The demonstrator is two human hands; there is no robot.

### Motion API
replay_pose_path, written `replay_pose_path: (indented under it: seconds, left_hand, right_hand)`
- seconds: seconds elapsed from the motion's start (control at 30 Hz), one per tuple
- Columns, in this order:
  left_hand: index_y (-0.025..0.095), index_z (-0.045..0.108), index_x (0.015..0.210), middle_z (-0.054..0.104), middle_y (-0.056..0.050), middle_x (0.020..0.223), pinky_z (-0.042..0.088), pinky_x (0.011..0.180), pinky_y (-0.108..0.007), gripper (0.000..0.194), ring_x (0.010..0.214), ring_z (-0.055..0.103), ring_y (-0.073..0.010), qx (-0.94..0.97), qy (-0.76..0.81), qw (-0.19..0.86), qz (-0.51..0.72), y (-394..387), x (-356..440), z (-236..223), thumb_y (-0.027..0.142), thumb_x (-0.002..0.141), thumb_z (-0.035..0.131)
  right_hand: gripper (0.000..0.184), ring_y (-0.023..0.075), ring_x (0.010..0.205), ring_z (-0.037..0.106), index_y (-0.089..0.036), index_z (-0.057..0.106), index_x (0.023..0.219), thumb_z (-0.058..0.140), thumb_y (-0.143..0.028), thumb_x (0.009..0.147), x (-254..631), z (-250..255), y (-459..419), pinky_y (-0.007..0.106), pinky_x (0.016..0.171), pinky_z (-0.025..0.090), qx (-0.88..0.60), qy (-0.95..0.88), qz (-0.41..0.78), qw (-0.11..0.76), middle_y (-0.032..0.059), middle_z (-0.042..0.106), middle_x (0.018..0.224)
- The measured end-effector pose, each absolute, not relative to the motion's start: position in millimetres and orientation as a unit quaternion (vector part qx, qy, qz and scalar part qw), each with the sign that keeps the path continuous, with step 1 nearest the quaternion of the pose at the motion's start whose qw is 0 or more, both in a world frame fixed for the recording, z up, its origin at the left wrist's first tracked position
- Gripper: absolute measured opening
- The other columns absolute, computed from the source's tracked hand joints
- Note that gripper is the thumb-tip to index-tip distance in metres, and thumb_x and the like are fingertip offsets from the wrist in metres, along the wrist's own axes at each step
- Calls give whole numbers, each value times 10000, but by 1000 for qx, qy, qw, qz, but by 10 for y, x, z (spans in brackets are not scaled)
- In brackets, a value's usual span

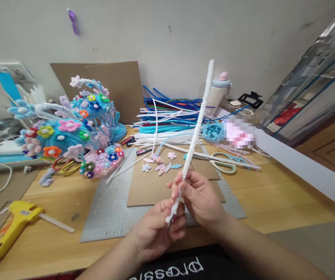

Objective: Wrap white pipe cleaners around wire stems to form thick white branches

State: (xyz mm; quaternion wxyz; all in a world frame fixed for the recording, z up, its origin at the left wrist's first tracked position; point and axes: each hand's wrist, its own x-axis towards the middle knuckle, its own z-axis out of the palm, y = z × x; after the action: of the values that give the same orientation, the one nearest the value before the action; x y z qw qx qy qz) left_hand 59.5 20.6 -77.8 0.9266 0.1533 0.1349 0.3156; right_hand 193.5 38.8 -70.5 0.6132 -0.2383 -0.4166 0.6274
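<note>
A long white fuzzy stem (198, 126), which looks wrapped in pipe cleaner, stands tilted up and to the right between my hands. Near its lower end my left hand (158, 225) is closed on it, and a thin dark tip pokes out at the bottom. Just above, my right hand (199, 196) pinches the same stem between thumb and fingers. Beneath and beyond the hands lie a piece of brown cardboard (146, 190) and small pastel fuzzy flowers and petals (161, 168).
A yellow glue gun (15, 221) lies at the left. Blue flower-covered fuzzy pieces (62, 136) stand at the back left. Bundled pipe cleaners (164, 128), green-handled scissors (223, 166) and a white bottle (218, 95) are farther back. A grey cutting mat (106, 217) covers the table's middle.
</note>
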Motion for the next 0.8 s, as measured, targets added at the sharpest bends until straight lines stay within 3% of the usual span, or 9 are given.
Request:
replay_pose_path:
  seconds: [0.17, 0.4, 0.63, 0.8]
  left_hand:
    - [147, 529, 724, 450, 22, 625, 309, 456, -174, 260, 539, 457, -82, 204, 146, 921, 299, 218, 595, -801, 331, 738, 713]
    - [118, 627, 729, 503, 20, 531, 363, 405, -169, 277, 438, 439, -66, 325, 250, 871, 269, 308, 538, -769, 371, 701, 734]
    - [137, 674, 851, 572, 21, 573, 416, 580, -214, 248, 525, 540, -80, 566, 346, 721, 202, 453, 434, -537, 368, 836, 581]
    - [154, 662, 919, 590, 15, 618, 405, 634, -224, 300, 591, 556, -93, 648, 325, 676, 135, 596, 381, -415, 387, 896, 473]
  right_hand:
    - [58, 94, 580, 607, -214, 611, 886, 604, -265, 860, 1951, -704, 397, 236, 598, 499, -248, -425, 616, 615, -34, 643, 657]
    - [109, 98, 583, 611, -194, 606, 853, 629, -299, 836, 1991, -646, 395, 247, 641, 508, -292, -433, 600, 606, -30, 637, 629]
    - [124, 104, 536, 604, -171, 600, 860, 629, -287, 827, 2021, -534, 475, 204, 473, 480, -303, -448, 614, 575, -11, 640, 661]
    - [126, 111, 595, 610, -171, 606, 848, 635, -291, 821, 2022, -503, 596, 221, 543, 498, -299, -468, 613, 562, -12, 635, 654]
